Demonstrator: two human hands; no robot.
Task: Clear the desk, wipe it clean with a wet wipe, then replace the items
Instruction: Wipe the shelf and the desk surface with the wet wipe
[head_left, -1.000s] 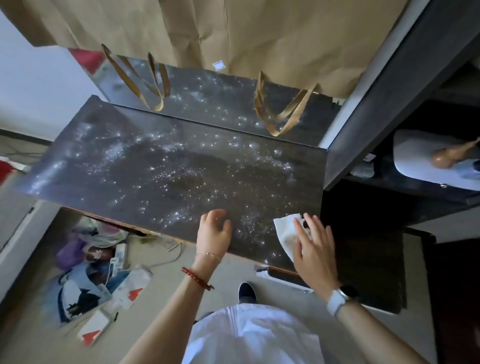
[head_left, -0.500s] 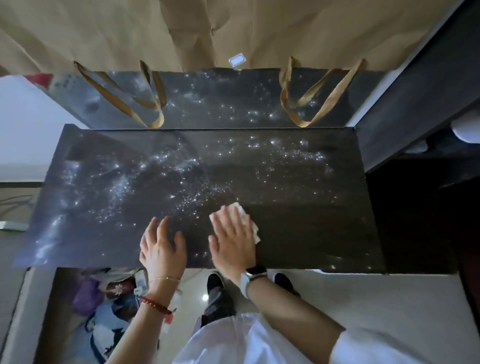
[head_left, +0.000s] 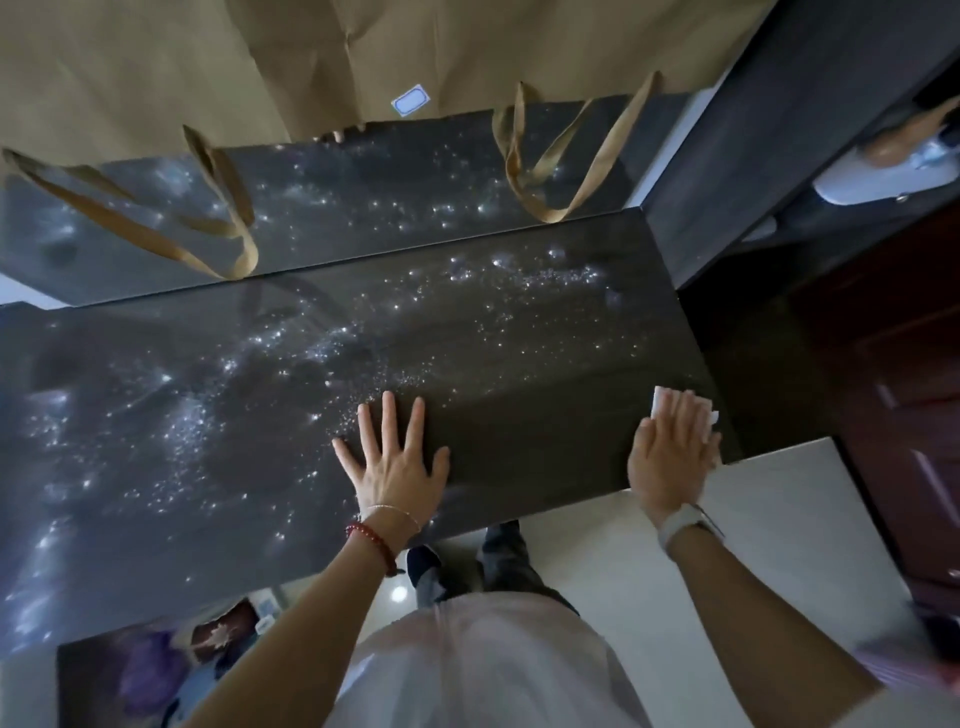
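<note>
1. At about four o'clock on the dark desk, the right hand presses a white wet wipe flat under straight, close-set fingers, near the right edge.
2. Left hand rests at six o'clock, fingers spread flat, holding nothing.
3. Clearing looks done: nothing stands on the desk.
4. Wiping seems mid-way; droplets glisten from nine to twelve o'clock.
5. Cleared items lie on the floor at seven o'clock, not yet replaced.

wet wipe mostly hidden under the right hand.
</note>
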